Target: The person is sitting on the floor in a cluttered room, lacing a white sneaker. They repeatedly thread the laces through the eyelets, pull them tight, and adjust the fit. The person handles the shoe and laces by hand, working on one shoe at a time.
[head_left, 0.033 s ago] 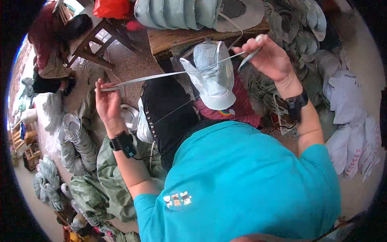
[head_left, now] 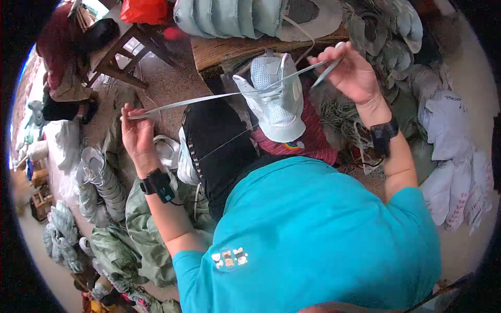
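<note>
A pale grey shoe upper (head_left: 282, 112) with a mesh tongue and toe rests over my lap, its toe pointing toward me. A flat light-coloured shoelace (head_left: 201, 98) runs across its lacing area and is drawn out to both sides. My left hand (head_left: 138, 133), out to the left, pinches one end of the lace between thumb and fingers. Higher up on the right, my right hand (head_left: 350, 73) grips the other part, and a short tail of lace hangs below its fingers. A thin thread crosses the black cloth over my leg.
A wooden bench (head_left: 219, 52) ahead carries a row of nested shoe uppers (head_left: 224, 18). A bundle of laces (head_left: 339, 112) lies right of my lap. Stacked uppers (head_left: 107, 185) and green sacks (head_left: 148, 229) are at left, white sacks (head_left: 449, 130) at right. Another person sits far left.
My hands have moved slightly farther apart, the left one a little left and the right one a little right. The lace has shifted with them; the shoe upper stays in place.
</note>
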The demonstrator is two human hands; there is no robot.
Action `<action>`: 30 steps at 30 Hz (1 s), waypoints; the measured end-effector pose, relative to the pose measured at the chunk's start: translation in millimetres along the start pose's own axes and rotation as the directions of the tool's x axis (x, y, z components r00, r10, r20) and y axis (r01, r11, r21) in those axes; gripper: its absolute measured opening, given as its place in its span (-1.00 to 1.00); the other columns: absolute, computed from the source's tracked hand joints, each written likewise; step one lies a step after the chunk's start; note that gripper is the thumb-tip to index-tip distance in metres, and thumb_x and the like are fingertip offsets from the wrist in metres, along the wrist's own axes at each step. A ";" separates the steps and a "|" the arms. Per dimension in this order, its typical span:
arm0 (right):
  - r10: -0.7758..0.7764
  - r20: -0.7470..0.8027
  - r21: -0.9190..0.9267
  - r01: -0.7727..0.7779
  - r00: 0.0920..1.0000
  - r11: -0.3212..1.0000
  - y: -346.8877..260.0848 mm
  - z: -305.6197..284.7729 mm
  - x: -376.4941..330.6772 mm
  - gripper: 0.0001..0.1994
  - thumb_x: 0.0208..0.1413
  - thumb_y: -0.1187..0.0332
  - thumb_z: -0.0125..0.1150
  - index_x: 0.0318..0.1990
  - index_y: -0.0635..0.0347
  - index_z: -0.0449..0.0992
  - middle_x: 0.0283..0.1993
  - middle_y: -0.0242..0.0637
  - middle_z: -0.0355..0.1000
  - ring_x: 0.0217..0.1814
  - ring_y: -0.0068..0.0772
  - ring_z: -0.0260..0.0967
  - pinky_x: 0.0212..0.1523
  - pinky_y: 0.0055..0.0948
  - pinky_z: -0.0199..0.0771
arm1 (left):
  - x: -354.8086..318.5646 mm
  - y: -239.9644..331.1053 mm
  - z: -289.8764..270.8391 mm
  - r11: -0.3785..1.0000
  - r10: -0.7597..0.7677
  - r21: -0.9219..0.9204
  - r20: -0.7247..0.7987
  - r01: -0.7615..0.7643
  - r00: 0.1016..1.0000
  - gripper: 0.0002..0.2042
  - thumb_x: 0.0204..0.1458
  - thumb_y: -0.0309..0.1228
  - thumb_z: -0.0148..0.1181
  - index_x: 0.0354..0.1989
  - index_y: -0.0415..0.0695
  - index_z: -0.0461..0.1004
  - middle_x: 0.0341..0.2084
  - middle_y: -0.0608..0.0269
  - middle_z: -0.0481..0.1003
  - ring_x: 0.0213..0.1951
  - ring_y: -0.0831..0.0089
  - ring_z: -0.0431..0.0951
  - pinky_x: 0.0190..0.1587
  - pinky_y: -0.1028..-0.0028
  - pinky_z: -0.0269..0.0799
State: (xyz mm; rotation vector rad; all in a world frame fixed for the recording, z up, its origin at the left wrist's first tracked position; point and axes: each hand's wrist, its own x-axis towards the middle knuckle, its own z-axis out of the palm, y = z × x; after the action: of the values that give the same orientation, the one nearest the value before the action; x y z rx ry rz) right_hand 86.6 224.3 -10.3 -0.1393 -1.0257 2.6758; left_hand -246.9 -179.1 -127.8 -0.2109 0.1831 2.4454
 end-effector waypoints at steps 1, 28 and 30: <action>-0.048 -0.081 0.102 0.056 0.996 0.993 -3.8 -13.5 -0.8 -0.81 0.20 0.40 0.11 -0.08 0.25 0.46 -0.32 -0.31 0.35 -0.14 -0.32 0.36 0.25 -0.22 0.24 | 2.9 15.4 -8.6 1.000 -0.018 0.009 0.036 0.017 0.999 -0.81 0.20 -0.44 0.07 -0.13 -0.32 0.48 -0.34 0.18 0.47 -0.31 0.44 0.40 -0.17 0.41 0.35; 0.031 -0.172 -0.927 -0.172 0.985 0.332 51.2 -6.9 0.9 -0.82 0.32 0.32 -0.05 -0.09 0.22 0.40 -0.42 -0.50 0.34 -0.50 -0.76 0.19 -0.49 -0.69 0.21 | -51.7 -220.2 39.9 0.084 -0.153 0.996 0.049 -0.036 0.987 -0.82 0.21 -0.38 0.11 -0.32 -0.26 0.48 -0.56 0.38 0.48 -0.53 0.68 0.38 -0.47 0.64 0.29; 0.085 -0.262 -0.914 -0.275 0.961 0.299 47.0 -0.2 -3.2 -0.83 0.33 0.32 -0.06 -0.13 0.21 0.41 -0.47 -0.52 0.30 -0.54 -0.75 0.16 -0.51 -0.67 0.20 | -47.8 -221.7 24.2 0.076 -0.190 0.996 0.059 -0.045 0.980 -0.82 0.22 -0.37 0.10 -0.32 -0.23 0.47 -0.53 0.44 0.45 -0.52 0.71 0.33 -0.47 0.64 0.25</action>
State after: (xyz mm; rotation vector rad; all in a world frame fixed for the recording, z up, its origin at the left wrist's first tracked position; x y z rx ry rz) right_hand 79.5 190.0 -41.9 -0.7285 -2.5177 1.7093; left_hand -71.8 -33.8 -111.8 0.6349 1.6916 1.6182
